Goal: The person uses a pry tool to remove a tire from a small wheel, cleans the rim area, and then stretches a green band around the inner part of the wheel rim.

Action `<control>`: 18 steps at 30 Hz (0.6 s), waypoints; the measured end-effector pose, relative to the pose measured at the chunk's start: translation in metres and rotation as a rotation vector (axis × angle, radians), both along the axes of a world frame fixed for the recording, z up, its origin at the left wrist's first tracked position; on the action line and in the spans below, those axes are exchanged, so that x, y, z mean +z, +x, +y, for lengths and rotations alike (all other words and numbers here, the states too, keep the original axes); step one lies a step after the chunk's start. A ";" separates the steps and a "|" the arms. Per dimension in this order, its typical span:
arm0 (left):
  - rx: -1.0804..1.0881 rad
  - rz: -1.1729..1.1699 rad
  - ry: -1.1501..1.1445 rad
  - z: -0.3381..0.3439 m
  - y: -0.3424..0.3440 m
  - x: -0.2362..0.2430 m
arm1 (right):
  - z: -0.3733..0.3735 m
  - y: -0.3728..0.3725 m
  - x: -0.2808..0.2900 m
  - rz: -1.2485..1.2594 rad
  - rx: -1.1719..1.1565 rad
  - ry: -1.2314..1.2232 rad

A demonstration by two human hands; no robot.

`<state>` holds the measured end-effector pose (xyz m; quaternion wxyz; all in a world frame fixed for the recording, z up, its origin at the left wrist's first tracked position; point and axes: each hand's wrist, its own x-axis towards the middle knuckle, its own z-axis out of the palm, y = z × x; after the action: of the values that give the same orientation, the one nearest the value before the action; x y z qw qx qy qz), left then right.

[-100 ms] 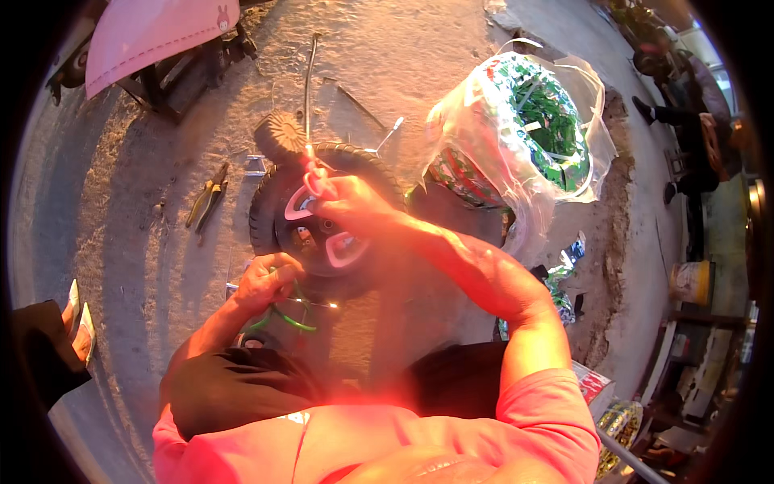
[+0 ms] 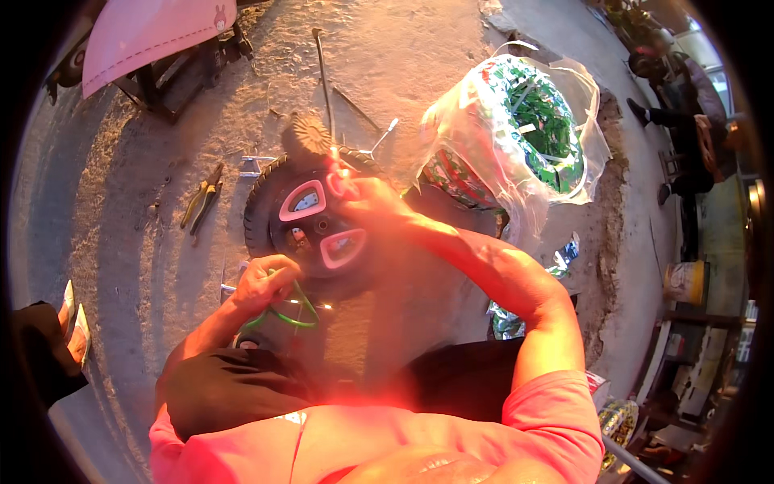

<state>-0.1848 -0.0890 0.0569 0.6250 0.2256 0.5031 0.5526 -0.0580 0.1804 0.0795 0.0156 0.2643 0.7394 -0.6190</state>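
A black wheel (image 2: 278,242) with a knobbly tyre and pink-rimmed openings lies flat before me. At its near left edge my left hand (image 2: 270,278) is closed round a green strip (image 2: 305,310) that hangs in a loop. Over the wheel's far right side my right hand (image 2: 367,202) is closed, its fingertips blurred by red glare. A long thin metal rod (image 2: 325,81) with a bent far tip runs up to those fingers. Beside the rod's near end is a brown, ribbed, round piece (image 2: 309,135), smeared; whether my fingers also hold it, I cannot tell.
Pliers (image 2: 201,202) lie left of the wheel. A clear bag (image 2: 472,133) of green shiny strips stands at right, near foil scraps (image 2: 508,321). Far left is a stool with a pink cover (image 2: 153,40). Other people's feet (image 2: 76,331) show at left, and a seated person (image 2: 689,153) at right.
My right hand has shifted right, with the rod's near end and the ribbed piece moving the same way, uncovering more of the wheel's upper opening. The green loop has shifted slightly.
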 end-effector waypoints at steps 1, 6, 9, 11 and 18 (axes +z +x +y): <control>0.014 -0.009 0.001 0.001 0.002 -0.003 | 0.008 0.018 0.021 -0.174 -0.027 0.002; 0.052 0.029 -0.006 0.011 0.000 -0.005 | 0.032 0.120 -0.013 -0.244 -0.069 0.265; 0.105 -0.025 -0.018 0.017 -0.002 0.001 | 0.028 0.171 -0.056 -0.233 -0.105 0.298; 0.126 -0.047 -0.022 0.016 -0.005 0.000 | 0.022 0.178 -0.060 -0.277 -0.165 0.279; 0.052 -0.010 0.018 0.022 -0.003 0.005 | 0.047 0.197 -0.072 -0.621 0.025 0.217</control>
<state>-0.1876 -0.0674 0.0620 0.6108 0.2152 0.5007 0.5744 0.1391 0.2274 0.0074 0.2200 0.4315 0.7640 -0.4262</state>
